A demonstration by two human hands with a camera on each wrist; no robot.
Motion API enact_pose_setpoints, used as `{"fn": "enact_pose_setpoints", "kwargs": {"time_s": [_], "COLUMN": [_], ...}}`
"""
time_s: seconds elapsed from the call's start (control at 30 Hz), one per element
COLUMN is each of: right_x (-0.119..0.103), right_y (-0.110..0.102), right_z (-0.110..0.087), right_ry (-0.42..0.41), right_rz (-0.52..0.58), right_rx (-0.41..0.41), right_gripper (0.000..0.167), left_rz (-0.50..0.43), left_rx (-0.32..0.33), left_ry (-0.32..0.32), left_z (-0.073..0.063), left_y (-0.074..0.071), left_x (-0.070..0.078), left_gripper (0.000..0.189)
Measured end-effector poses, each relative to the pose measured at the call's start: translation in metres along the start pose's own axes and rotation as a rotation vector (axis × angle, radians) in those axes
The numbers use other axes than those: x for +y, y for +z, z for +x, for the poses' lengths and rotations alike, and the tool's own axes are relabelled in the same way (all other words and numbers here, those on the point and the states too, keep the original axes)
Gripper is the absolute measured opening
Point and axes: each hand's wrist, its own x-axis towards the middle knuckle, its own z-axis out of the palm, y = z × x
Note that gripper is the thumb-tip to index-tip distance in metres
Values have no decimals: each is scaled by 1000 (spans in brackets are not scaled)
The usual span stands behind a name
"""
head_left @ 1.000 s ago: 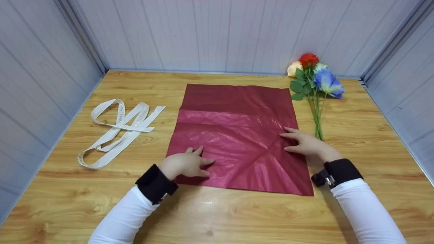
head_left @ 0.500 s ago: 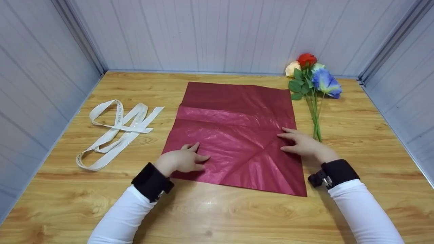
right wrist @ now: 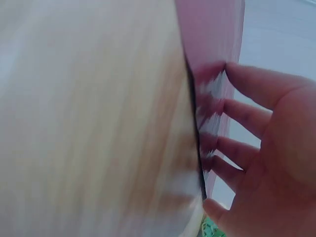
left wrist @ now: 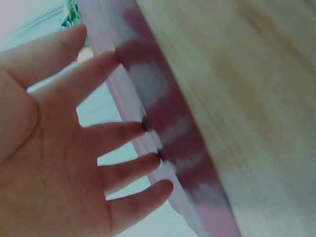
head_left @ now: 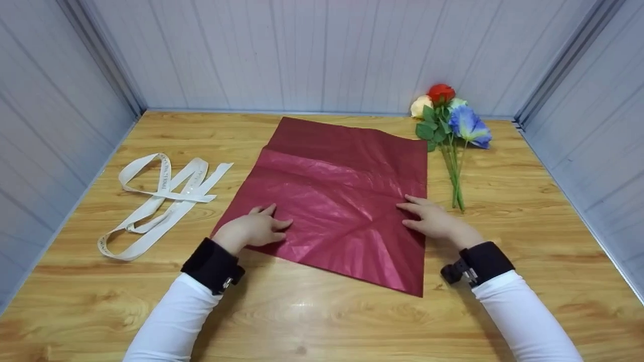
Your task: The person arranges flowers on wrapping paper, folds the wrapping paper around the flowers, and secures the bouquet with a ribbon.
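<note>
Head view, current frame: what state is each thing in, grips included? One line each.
Red sheet: opened out, creased, lying askew.
White ribbon: untied, loosely looped across itself.
Flowers: lying down, stems close together; whether tied, cannot tell.
Left grip: fingers spread, fingertips on the sheet.
Right grip: fingers spread, fingertips on the sheet near its right edge.
Wrist straps: worn, one on each wrist.

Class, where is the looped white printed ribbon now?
In the head view, the ribbon lies at left on the wood-grain table, left of the crinkled dark-red sheet.
</note>
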Motion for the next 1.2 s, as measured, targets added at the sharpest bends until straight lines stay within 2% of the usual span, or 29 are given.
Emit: {"fn": "enact_pose_setpoints", "kwargs": {"time_s": [0.13,0.33,0.5,0.93,1.2], "right_x": [-6,-11,-13,-20,-20], "right_y": [1,4,6,11,11], "right_z": [-2,-1,-1,1,1], "right_ry": [38,58,52,15,33], "right_rz": [-1,-37,-50,-44,-41], "right_rx": [-5,16,10,25,30], "right_gripper": [49,63,61,60,60], "left_rz": [26,17,-2,70,133], "left_rx": [23,60,81,128,130], "left_ry": [-37,-95,-132,-182,-202], "left_z": [4,12,17,26,34], "left_y": [-2,-3,-5,-11,-8], "left_x": [-3,-9,-12,-4,2], "left_gripper": [51,53,66,90,106]}}
